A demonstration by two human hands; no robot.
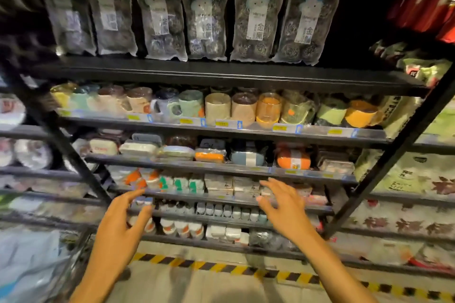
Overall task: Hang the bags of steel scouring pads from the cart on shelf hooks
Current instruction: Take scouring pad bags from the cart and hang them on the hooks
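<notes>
From where I'm standing, six clear plastic bags of grey steel scouring pads (258, 15) with blue header strips hang in a row along the top of the black metal shelf rack (221, 74). They're side by side, edges touching or overlapping a bit, so I'd guess a good chunk of the job is done.

Both hands are down low in front of the lower shelves and neither has anything in it. The left hand (123, 224) has its fingers loosely spread, and the right hand (283, 206) is splayed wide, palm down. No bag is being carried right now. My guess is the next one has to come out of the wire cart (78, 241) at the lower left.

Hard to say how many are left, though. The cart is cut off by the edge and blurry, and all I can make out in it is pale bluish plastic (32, 265). The hooks are lost in the dark above the bags. The space right of the row is just black, so I can't tell if there's a free hook there.
</notes>
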